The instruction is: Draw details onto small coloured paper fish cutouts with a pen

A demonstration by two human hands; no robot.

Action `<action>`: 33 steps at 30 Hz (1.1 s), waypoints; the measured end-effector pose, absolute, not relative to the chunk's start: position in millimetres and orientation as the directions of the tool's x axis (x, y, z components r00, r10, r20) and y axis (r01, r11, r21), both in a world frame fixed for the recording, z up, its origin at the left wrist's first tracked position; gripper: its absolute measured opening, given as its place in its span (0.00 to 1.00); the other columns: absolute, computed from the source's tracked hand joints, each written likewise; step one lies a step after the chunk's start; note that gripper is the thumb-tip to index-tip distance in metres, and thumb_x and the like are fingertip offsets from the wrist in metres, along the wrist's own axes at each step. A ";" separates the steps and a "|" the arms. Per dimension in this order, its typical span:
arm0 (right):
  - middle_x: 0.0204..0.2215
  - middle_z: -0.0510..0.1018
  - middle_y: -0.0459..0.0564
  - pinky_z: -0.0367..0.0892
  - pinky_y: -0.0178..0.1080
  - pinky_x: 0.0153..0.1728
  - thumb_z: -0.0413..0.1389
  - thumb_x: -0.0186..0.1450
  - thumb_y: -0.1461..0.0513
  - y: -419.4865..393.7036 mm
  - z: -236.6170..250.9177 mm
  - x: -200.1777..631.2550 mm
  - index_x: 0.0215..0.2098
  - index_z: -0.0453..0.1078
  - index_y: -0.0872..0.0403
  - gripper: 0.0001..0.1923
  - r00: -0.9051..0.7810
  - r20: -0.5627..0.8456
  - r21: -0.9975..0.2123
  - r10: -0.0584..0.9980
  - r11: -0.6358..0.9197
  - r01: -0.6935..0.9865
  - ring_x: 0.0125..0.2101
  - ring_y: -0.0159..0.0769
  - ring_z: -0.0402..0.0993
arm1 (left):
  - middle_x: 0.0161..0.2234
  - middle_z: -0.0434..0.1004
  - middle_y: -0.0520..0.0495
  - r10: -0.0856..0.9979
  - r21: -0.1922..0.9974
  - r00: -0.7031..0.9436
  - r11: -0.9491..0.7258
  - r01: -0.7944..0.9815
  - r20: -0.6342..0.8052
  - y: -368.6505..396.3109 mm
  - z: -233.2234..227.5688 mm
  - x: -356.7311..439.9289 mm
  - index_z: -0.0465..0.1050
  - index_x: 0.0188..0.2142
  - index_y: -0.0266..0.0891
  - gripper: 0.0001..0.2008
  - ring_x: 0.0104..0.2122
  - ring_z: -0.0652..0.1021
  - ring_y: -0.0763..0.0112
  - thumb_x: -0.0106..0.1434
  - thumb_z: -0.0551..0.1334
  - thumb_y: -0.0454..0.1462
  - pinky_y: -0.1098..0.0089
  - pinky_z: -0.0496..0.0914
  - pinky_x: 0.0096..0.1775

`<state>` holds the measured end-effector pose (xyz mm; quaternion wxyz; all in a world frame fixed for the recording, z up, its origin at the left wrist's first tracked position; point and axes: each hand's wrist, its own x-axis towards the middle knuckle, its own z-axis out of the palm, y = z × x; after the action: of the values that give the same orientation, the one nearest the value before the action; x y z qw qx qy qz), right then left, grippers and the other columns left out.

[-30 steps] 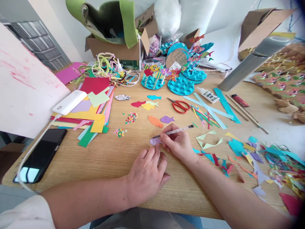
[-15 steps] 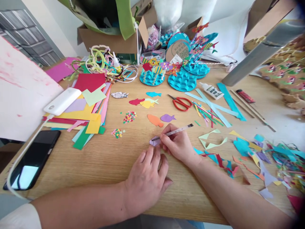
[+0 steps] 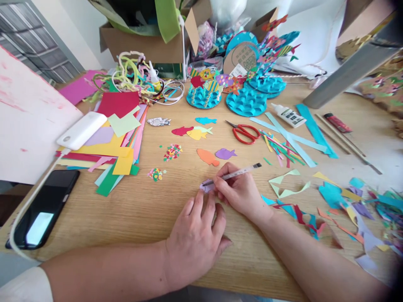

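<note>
Purple paper fish (image 3: pixel 206 186) is pinned flat by left hand (image 3: pixel 197 237); the pen (image 3: pixel 233 174) gripped in right hand (image 3: pixel 241 191), at its 3 o'clock, could tear it.

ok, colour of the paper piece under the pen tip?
Light purple paper piece, seen in the head view, under the pen held by the right hand.

Hands: two are working, the left hand (image 3: pixel 195 239) and the right hand (image 3: pixel 241 193)
Pens: one pen (image 3: pixel 233 174)
Paper fish lying loose: seven, among them the lilac fish (image 3: pixel 207 186), orange fish (image 3: pixel 207 157) and purple fish (image 3: pixel 225 153)
Scissors: one pair of red scissors (image 3: pixel 244 132)
Glue bottles: one glue bottle (image 3: pixel 288 115)
Phones: one black phone (image 3: pixel 44 214)
Confetti heaps: two are sitting on the surface (image 3: pixel 141 209)
</note>
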<state>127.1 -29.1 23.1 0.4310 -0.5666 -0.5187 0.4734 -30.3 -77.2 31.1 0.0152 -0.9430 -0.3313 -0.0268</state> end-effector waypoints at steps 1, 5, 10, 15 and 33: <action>0.14 0.69 0.39 0.58 0.28 0.14 0.55 0.59 0.64 -29.1 23.0 127.2 0.26 0.61 0.53 0.06 0.013 -0.092 -0.980 0.996 -0.093 0.178 0.13 0.25 0.64 | 0.57 0.65 0.31 0.623 -0.013 0.780 -0.781 0.625 0.063 -77.4 30.9 -30.5 0.65 0.54 0.32 0.28 0.58 0.64 0.46 0.65 0.53 0.52 0.54 0.57 0.54; 0.14 0.69 0.39 0.58 0.28 0.14 0.55 0.59 0.64 -29.2 22.7 127.9 0.27 0.61 0.53 0.06 0.011 -0.090 -0.980 0.996 -0.090 0.176 0.12 0.24 0.63 | 0.56 0.66 0.31 0.622 -0.019 0.779 -0.781 0.625 0.082 -77.8 29.4 -31.1 0.65 0.54 0.32 0.28 0.57 0.64 0.46 0.65 0.53 0.52 0.54 0.57 0.54; 0.14 0.69 0.39 0.58 0.28 0.14 0.54 0.59 0.65 -29.2 23.0 128.1 0.26 0.61 0.53 0.06 0.008 -0.078 -0.980 0.997 -0.078 0.182 0.12 0.24 0.63 | 0.56 0.65 0.30 0.618 -0.012 0.782 -0.784 0.620 0.082 -78.0 27.8 -30.9 0.65 0.54 0.31 0.28 0.58 0.64 0.44 0.65 0.53 0.52 0.54 0.57 0.54; 0.13 0.69 0.39 0.57 0.28 0.14 0.54 0.59 0.65 -29.6 23.1 128.3 0.26 0.61 0.53 0.06 0.008 -0.078 -0.980 0.997 -0.078 0.184 0.12 0.24 0.63 | 0.56 0.65 0.30 0.612 -0.013 0.786 -0.788 0.615 0.086 -77.8 27.7 -31.1 0.65 0.54 0.31 0.28 0.58 0.64 0.44 0.66 0.53 0.52 0.54 0.57 0.54; 0.14 0.70 0.40 0.58 0.28 0.14 0.54 0.59 0.64 -29.6 21.8 128.3 0.26 0.61 0.53 0.06 0.007 -0.089 -0.978 0.996 -0.089 0.189 0.12 0.25 0.64 | 0.56 0.66 0.30 0.613 -0.009 0.785 -0.788 0.616 0.084 -77.3 27.7 -31.3 0.65 0.54 0.31 0.28 0.57 0.65 0.43 0.65 0.54 0.52 0.53 0.57 0.54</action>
<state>128.3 -29.6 21.8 0.4269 -0.5668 -0.5228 0.4724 -31.3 -77.3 27.7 0.0180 -0.9446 -0.3254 -0.0382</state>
